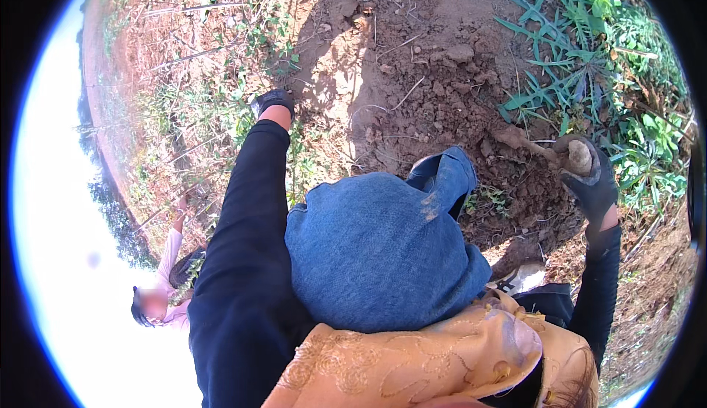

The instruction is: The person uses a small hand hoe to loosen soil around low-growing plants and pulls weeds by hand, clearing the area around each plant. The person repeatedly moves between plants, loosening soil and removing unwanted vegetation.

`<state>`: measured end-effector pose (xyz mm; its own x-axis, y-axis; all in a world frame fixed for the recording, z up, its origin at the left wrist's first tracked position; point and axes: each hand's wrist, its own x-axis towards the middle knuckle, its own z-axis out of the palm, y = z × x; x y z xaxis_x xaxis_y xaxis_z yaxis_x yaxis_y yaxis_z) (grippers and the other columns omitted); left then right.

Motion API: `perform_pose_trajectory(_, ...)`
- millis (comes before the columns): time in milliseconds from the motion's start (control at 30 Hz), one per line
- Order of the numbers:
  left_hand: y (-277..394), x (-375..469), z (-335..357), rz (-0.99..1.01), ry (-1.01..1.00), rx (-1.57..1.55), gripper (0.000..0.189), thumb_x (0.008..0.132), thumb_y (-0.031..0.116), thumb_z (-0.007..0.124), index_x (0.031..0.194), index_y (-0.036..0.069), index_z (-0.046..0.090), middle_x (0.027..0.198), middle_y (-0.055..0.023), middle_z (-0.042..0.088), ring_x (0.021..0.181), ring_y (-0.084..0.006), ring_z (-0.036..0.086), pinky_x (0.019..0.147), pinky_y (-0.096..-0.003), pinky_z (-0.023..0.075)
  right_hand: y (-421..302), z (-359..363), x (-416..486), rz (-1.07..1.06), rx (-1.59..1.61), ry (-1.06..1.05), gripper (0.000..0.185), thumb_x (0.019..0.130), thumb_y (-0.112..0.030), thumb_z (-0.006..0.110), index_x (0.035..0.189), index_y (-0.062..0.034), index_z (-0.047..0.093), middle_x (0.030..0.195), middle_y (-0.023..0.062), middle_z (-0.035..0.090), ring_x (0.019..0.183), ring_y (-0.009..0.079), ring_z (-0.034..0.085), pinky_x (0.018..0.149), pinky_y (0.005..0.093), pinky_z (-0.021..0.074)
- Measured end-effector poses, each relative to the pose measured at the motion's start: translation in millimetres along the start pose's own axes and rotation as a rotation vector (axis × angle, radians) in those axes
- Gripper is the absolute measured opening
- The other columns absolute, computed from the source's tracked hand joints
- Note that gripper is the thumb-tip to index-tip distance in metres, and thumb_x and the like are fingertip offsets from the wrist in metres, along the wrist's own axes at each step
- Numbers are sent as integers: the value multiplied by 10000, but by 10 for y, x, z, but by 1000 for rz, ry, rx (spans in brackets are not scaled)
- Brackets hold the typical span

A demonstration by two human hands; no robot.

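Note:
My right hand (pixel 594 179), in a dark glove, is closed around a short digging hand tool. Its pale rounded handle end (pixel 580 156) shows above my fingers, and its soil-coated blade (pixel 513 136) rests against broken brown soil (pixel 458 98). My left hand (pixel 275 100), also dark-gloved, reaches out over low weeds at the edge of the bare ground. The left fingers are mostly hidden, and a small pale patch beside them is unclear. Blue denim cloth (pixel 375 248) bulges between my two arms, with a dirt smear near its folded edge.
Leafy green weeds (pixel 580 71) grow beside my right hand. Dry stalks and low plants (pixel 188 104) cover the left side. Another person (pixel 171 264) in a pink top is at the far left, one arm reaching toward the plants. A partly covered shoe (pixel 522 278) stands below the soil patch.

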<state>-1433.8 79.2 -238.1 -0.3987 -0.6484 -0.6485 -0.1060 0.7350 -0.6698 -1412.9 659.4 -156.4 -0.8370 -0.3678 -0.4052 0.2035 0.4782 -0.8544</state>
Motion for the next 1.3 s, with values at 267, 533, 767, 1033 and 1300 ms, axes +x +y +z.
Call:
perform_pose_trajectory(267,135,-60,-10,-24,-40,-15,391,806,295,560,1172,163,596,1286,-55,515,1174,-263,504,927,-441,430,190,90,-281,-22,-294,144,425,663,-177,674,1067,-97,571,1016,114,595,942,301,576,838,379,461)
perform_pose_trajectory(533,-76,182,331,299,25,235,355,796,289,500,1053,90,642,1144,-127,596,1061,-300,571,897,-426,448,244,15,-303,75,-266,11,420,656,-249,669,1039,-103,579,967,147,608,900,329,589,795,395,482)
perform_pose_trajectory(767,-238,-132,44,327,372,125,230,812,279,523,954,131,627,922,-97,641,822,-271,614,675,-356,493,155,-98,-293,83,-212,-69,432,700,-318,620,1078,-118,559,1011,151,604,957,333,576,843,418,461)
perform_pose_trajectory(1033,-79,-1535,-283,156,435,-645,325,811,345,565,968,62,600,809,-165,630,672,-257,589,606,-393,451,83,-225,-304,88,-232,-247,441,829,-446,514,1014,-62,627,1016,186,621,988,336,581,834,437,461)
perform_pose_trajectory(1300,104,-3757,-1962,173,965,-92,356,834,382,547,1105,155,583,1031,-176,613,935,-358,584,786,-421,469,-94,-119,-9,-8,-193,-235,635,857,-607,362,1146,-90,591,1156,147,586,1078,322,553,895,458,428)
